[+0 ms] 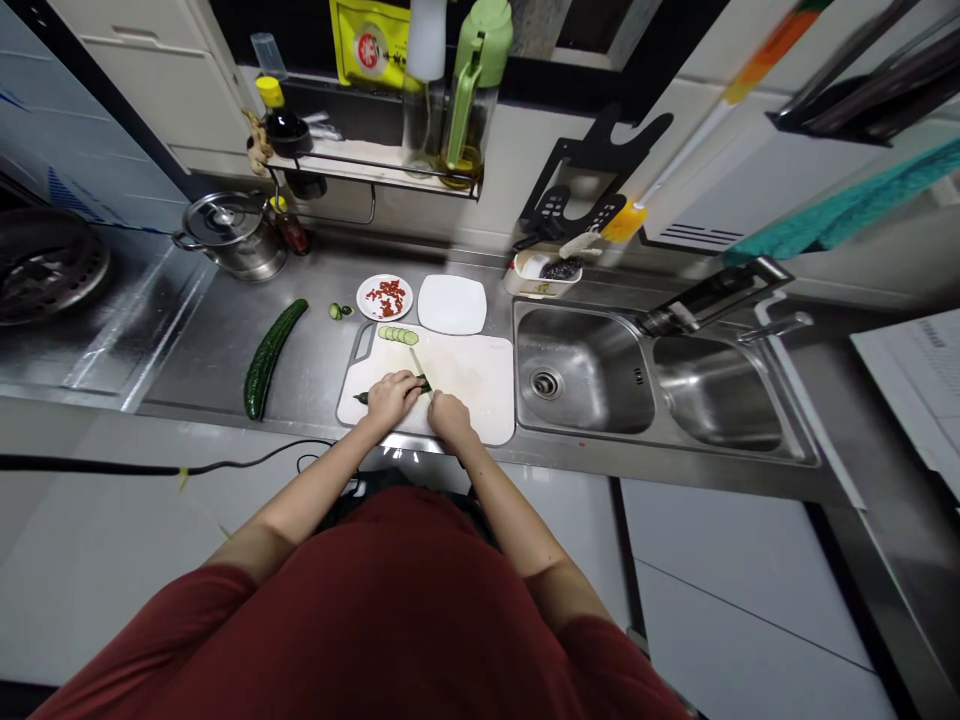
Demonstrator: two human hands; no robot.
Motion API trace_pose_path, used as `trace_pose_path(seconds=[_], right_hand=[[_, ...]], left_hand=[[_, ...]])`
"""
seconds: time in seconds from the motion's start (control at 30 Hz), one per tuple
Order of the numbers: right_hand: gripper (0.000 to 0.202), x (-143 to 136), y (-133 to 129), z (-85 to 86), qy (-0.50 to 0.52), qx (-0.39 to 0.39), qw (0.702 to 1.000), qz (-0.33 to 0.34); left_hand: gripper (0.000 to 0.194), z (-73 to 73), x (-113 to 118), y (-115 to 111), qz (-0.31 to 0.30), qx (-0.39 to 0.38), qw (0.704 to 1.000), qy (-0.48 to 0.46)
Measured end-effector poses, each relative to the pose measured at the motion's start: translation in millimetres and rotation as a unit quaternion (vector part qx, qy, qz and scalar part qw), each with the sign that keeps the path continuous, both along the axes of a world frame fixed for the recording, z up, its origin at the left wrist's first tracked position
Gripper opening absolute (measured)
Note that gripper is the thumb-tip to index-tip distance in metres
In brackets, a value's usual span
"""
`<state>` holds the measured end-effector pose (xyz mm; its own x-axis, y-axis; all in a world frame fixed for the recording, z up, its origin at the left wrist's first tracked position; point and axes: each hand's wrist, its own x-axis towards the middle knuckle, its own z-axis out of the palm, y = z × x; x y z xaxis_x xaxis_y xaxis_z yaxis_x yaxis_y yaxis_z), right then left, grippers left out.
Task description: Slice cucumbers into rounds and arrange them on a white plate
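My left hand [391, 400] is closed over a slim dark green vegetable [361, 398] lying across the white cutting board [487, 375]. Most of that vegetable hides under the fingers, so its exact kind is unclear. The handle of a knife is in my right hand [450, 416], and the knife blade [420, 366] points away from me, beside the vegetable's right end. A row of cucumber slices [398, 335] lies near the board's far left corner. Left of the board, a whole cucumber [271, 362] rests on the steel counter, with small green end pieces [339, 311] closer by.
Behind the board stand a plate [363, 309] of chopped red bits and a white square plate [451, 303]. A steel pot [238, 240] is at the back left. Right of the board is a double sink [585, 385]. Bottles [459, 120] stand on a wall shelf.
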<state>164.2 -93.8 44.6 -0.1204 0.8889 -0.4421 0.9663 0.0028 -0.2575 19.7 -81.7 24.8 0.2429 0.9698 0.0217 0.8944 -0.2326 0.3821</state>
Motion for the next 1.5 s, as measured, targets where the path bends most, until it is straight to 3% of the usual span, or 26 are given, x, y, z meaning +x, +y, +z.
trace_pose_path(seconds=[0.47, 0.73, 1.03, 1.5], right_hand=[[0.027, 22.6, -41.9, 2.4, -0.021, -0.036, 0.999, -0.005], [0.026, 16.2, -26.2, -2.8, -0.009, -0.016, 1.000, 0.001], [0.029, 2.9, -0.1, -0.8, 0.000, -0.004, 1.000, 0.002], [0.026, 17.7, -31.3, 0.0, -0.014, -0.023, 1.000, -0.006]], left_hand=[[0.029, -1.7, -0.1, -0.5, 0.004, -0.007, 1.000, -0.013], [0.029, -4.8, -0.2, -0.5, 0.004, 0.006, 1.000, -0.012], [0.029, 1.4, 1.1, -0.2, 0.010, -0.016, 1.000, 0.002], [0.031, 9.6, 1.8, -1.1, 0.011, -0.035, 0.999, -0.009]])
